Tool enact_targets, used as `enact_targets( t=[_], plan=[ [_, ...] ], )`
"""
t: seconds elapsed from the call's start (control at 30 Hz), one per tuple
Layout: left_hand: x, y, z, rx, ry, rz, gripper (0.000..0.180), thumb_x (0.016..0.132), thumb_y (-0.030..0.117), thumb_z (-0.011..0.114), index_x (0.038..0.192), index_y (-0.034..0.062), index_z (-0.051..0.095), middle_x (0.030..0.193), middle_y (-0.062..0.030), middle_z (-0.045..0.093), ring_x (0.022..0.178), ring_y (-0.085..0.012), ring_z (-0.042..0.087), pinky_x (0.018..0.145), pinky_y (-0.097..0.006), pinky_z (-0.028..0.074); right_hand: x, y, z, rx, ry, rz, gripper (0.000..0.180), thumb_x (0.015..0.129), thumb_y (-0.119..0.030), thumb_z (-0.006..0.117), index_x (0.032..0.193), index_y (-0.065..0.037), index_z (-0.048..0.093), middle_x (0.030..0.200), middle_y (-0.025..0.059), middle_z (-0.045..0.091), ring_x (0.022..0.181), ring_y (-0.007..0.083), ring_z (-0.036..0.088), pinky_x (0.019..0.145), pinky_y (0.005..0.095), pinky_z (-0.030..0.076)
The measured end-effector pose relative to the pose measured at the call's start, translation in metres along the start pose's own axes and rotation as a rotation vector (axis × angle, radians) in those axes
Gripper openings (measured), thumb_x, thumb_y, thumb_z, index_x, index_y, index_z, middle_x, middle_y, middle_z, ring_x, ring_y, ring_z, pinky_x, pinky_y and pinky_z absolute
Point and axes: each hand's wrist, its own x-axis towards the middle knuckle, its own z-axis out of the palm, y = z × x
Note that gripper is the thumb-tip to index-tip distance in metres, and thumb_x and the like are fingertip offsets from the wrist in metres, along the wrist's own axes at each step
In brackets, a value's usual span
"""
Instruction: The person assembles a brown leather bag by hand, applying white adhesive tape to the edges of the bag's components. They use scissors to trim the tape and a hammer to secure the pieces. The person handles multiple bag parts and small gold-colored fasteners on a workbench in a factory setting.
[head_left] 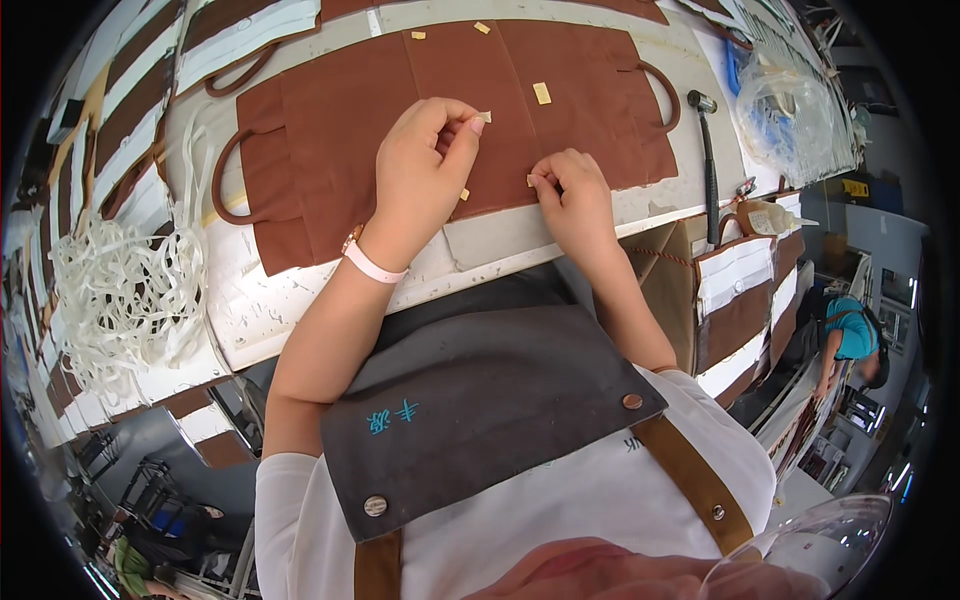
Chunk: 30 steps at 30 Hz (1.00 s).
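A brown bag piece (335, 130) with a looped handle at each end lies flat on the worktable. Over its middle, my left hand (425, 155) pinches a small cream-coloured piece (484, 117) between thumb and forefinger. Lower and to the right, my right hand (578, 200) is closed at the near edge of the brown piece, a small yellowish piece (531, 181) showing at its fingertips. More such yellowish pieces sit on the brown surface: a larger rectangle (542, 93) right of centre, and others toward the far edge and beside my left wrist.
A tangled heap of white strips (135, 300) covers the table's left side. To the right lie a black-handled hammer (709, 160), a clear plastic bag (790, 110) and a translucent bottle (770, 218). Stacked brown-and-white pieces (735, 290) stand below them. A person in teal (850, 328) is farther right.
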Motion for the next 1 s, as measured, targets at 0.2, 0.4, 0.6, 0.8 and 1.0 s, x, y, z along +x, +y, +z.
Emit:
enact_targets(
  t=[0.2,0.4,0.6,0.8,1.0],
  plan=[
    [0.0,-0.002,0.001,0.007,0.001,0.011,0.008,0.091,0.011,0.067,0.093,0.0032,0.068,0.086,-0.0062,0.066,0.074,-0.0161,0.062,0.069,-0.03,0.051,-0.002,0.002,0.002,0.013,0.034,-0.04,0.007,0.081,-0.001,0.069,0.083,-0.005,0.063,0.08,0.0085,0.061,0.078,0.0304,0.056,0.07,0.0415,0.047],
    [0.0,-0.002,0.001,0.008,-0.033,-0.026,0.011,0.094,0.012,0.069,0.096,0.0012,0.069,0.088,-0.0039,0.067,0.079,-0.0106,0.061,0.073,-0.026,0.05,-0.001,0.003,0.003,0.018,0.043,-0.027,0.013,0.081,-0.003,0.072,0.09,-0.005,0.063,0.08,0.0078,0.059,0.077,0.0292,0.056,0.069,0.0407,0.047],
    [-0.002,-0.003,0.002,0.012,-0.049,-0.036,0.01,0.093,0.011,0.068,0.096,0.0014,0.069,0.088,-0.0041,0.067,0.079,-0.011,0.061,0.073,-0.026,0.05,0.014,0.005,0.003,0.139,0.022,0.189,0.014,0.083,-0.002,0.071,0.094,-0.006,0.063,0.08,0.0069,0.058,0.079,0.0268,0.058,0.07,0.0387,0.048],
    [-0.002,-0.002,0.001,-0.002,-0.06,-0.037,0.01,0.094,0.011,0.068,0.097,0.0016,0.069,0.089,-0.0042,0.067,0.08,-0.011,0.061,0.073,-0.026,0.05,-0.016,0.017,-0.004,-0.072,0.012,-0.176,0.029,0.08,0.004,0.066,0.103,-0.01,0.075,0.098,0.0058,0.062,0.093,0.0258,0.058,0.08,0.0377,0.046],
    [-0.003,-0.003,0.007,0.025,-0.128,-0.037,0.01,0.094,0.011,0.067,0.098,0.0014,0.069,0.089,-0.0049,0.066,0.079,-0.0121,0.061,0.073,-0.026,0.049,-0.012,0.013,-0.009,-0.32,0.072,-0.248,0.035,0.08,0.002,0.063,0.111,-0.01,0.075,0.111,0.0066,0.063,0.105,0.0265,0.057,0.086,0.0376,0.044]
  ],
)
